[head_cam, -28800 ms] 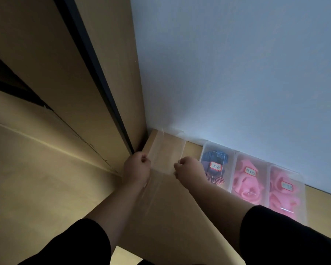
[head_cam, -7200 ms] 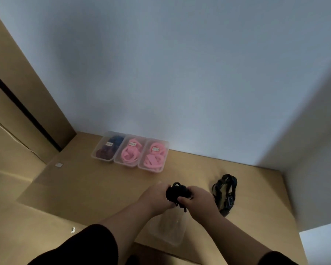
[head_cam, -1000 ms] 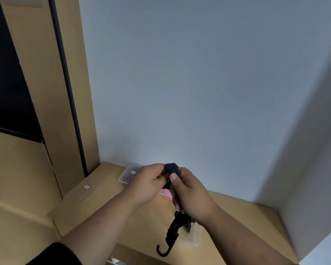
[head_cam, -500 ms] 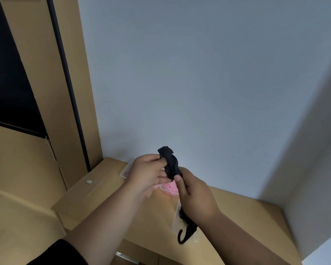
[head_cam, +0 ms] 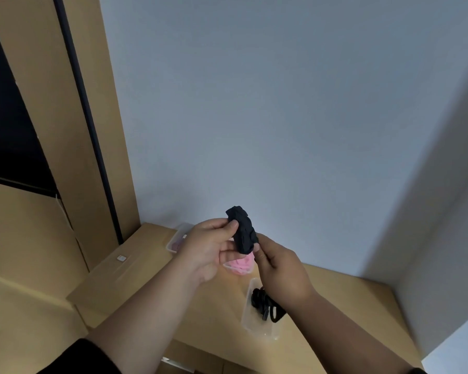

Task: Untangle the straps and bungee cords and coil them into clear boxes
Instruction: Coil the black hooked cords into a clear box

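While both hands work above the shelf, the scene sorts by size as follows.

Wall [head_cam: 281, 117]: a smooth, matt, pale grey-blue plane that fills most of the view and turns a corner at the right.
Wooden upright [head_cam: 60, 117]: flat tan panelling on the left, split by a narrow dark vertical strip.
Shelf [head_cam: 152, 268]: a flat, light wood surface with a square front edge, running below the wall.
Left hand [head_cam: 208, 252]: raised above the shelf, thumb and curled fingers pinching the upper part of the black strap bundle [head_cam: 242, 233].
Right hand [head_cam: 281, 271]: just beside the left, its thumb and fingers gripping the lower end of the same bundle.
Black strap bundle: a lumpy, folded wad of matt black webbing, roughly oblong and standing upright between the two hands, in the air in front of the wall.
Near clear box [head_cam: 250, 319]: a translucent, round-cornered plastic tray on the shelf below the right wrist, with a dark coil of black cord [head_cam: 265, 305] inside, partly hidden by the forearm.
Far clear boxes [head_cam: 180, 234]: translucent trays against the wall, mostly hidden behind the hands.
Pink straps [head_cam: 241, 264]: soft pink loops showing in one far box.
Label [head_cam: 121, 258]: a small pale square lying on the shelf at left.
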The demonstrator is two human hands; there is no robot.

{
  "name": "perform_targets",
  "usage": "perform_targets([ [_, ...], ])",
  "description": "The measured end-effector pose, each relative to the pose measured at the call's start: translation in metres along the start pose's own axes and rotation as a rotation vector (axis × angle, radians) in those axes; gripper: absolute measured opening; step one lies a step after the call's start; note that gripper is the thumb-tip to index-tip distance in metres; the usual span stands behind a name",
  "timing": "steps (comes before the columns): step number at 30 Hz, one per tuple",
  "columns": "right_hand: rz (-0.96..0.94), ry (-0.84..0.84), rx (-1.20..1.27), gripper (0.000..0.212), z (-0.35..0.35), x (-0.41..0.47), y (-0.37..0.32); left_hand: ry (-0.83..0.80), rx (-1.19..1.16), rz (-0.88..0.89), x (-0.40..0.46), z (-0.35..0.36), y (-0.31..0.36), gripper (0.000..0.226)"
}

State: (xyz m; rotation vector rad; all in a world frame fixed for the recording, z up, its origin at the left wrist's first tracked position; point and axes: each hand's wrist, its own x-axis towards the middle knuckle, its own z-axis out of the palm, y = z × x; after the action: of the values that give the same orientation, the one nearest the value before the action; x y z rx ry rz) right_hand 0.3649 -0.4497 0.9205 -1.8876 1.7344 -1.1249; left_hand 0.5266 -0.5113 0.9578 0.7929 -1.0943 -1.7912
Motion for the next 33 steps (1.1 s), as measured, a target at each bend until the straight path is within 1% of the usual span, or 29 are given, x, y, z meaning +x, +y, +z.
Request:
perform_targets([
  [2, 0.006, -0.034, -0.019, 0.026, 0.002, 0.0, 0.002, 0.018, -0.002, 0.002, 0.001, 0.0, -0.003, 0.023],
  [5, 0.001, -0.049, 0.01, 0.023, 0.005, -0.001, 0.004, 0.039, 0.019, 0.013, 0.002, -0.001, -0.003, 0.023],
  [8, -0.005, -0.016, 0.059, 0.022, 0.008, 0.002, 0.002, 0.007, -0.032, 0.012, 0.002, -0.001, -0.005, 0.02],
  [11, -0.043, -0.01, 0.023, 0.024, 0.008, 0.006, 0.001, -0.022, -0.135, -0.013, 0.003, -0.001, -0.009, 0.016],
  [14, -0.069, -0.032, 0.002, 0.027, 0.007, 0.006, 0.001, -0.046, -0.163, -0.004, 0.004, -0.001, -0.011, 0.018],
  [15, -0.093, -0.045, -0.021, 0.025, 0.008, 0.005, 0.002, -0.048, -0.156, 0.007, 0.005, -0.002, -0.012, 0.023],
  [17, -0.16, -0.077, -0.162, 0.022, 0.01, 0.002, 0.002, -0.056, -0.121, 0.035, 0.006, -0.004, -0.012, 0.034],
  [19, -0.199, -0.103, -0.263, 0.037, 0.013, 0.001, 0.001, -0.074, -0.069, 0.066, 0.007, -0.005, -0.012, 0.036],
  [20, -0.195, -0.112, -0.248, 0.044, 0.013, 0.002, 0.0, -0.067, -0.047, 0.073, 0.007, -0.005, -0.012, 0.035],
  [22, -0.175, -0.124, -0.141, 0.053, 0.013, 0.003, -0.001, -0.028, -0.003, 0.094, 0.007, -0.002, -0.014, 0.033],
  [24, -0.133, -0.079, 0.001, 0.056, 0.014, 0.003, -0.001, 0.019, 0.043, 0.121, 0.008, 0.001, -0.017, 0.035],
  [26, -0.068, -0.008, 0.156, 0.059, 0.015, 0.003, 0.0, 0.067, 0.051, 0.124, 0.008, 0.002, -0.02, 0.045],
  [28, -0.053, 0.024, 0.205, 0.052, 0.012, 0.005, 0.004, 0.082, 0.023, 0.104, 0.009, 0.004, -0.021, 0.049],
  [30, -0.056, 0.017, 0.185, 0.039, 0.007, 0.008, 0.004, 0.063, 0.003, 0.074, 0.009, 0.003, -0.018, 0.046],
  [31, -0.053, 0.016, 0.174, 0.037, 0.004, 0.008, 0.003, 0.033, 0.006, 0.054, 0.008, 0.001, -0.016, 0.042],
  [33, -0.039, 0.027, 0.167, 0.04, -0.001, 0.008, 0.003, -0.069, 0.045, 0.024, 0.008, -0.005, -0.011, 0.028],
])
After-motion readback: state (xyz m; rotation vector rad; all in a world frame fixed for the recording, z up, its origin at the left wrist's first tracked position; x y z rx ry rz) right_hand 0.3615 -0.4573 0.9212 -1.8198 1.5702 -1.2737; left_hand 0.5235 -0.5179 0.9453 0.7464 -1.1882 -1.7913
